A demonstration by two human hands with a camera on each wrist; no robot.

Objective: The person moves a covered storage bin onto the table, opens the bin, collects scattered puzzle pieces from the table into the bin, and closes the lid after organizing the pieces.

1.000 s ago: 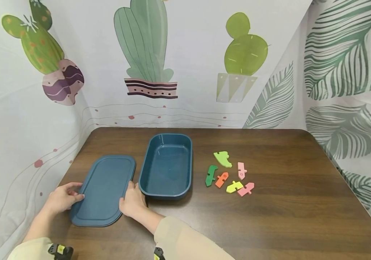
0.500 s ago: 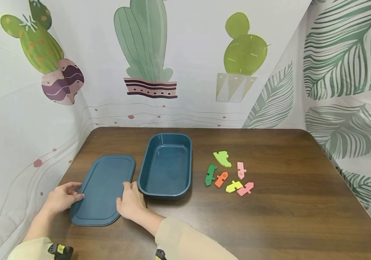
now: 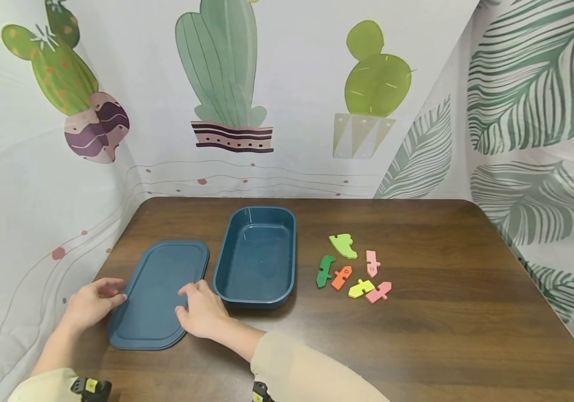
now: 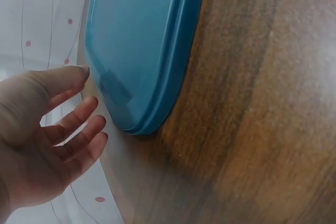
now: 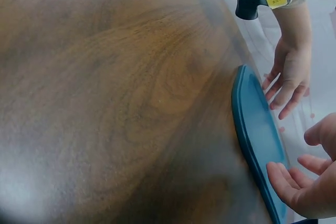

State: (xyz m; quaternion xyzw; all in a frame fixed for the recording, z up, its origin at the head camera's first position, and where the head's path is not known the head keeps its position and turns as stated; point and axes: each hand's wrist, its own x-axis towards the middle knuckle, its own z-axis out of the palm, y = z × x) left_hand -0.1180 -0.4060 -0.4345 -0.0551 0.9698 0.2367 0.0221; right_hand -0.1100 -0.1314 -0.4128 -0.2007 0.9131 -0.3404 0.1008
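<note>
A blue rectangular lid with rounded corners lies flat on the left of the wooden table. By its left edge is my left hand, thumb and fingers parted; in the left wrist view, a gap shows between this hand and the lid. My right hand hovers at the lid's right edge with its fingers spread and nothing in them. The right wrist view has both the right hand and the left hand loosely open around the lid.
A deep blue box stands right of the lid, open at the top. Farther right lie several flat puzzle pieces, among them a light green piece, a dark green piece and an orange piece. Patterned cloth hangs behind the table.
Both hands have let go of the lid's edges. The left hand has drawn slightly left, the right hand has shifted left and spread its fingers. The lid has stayed in place.
</note>
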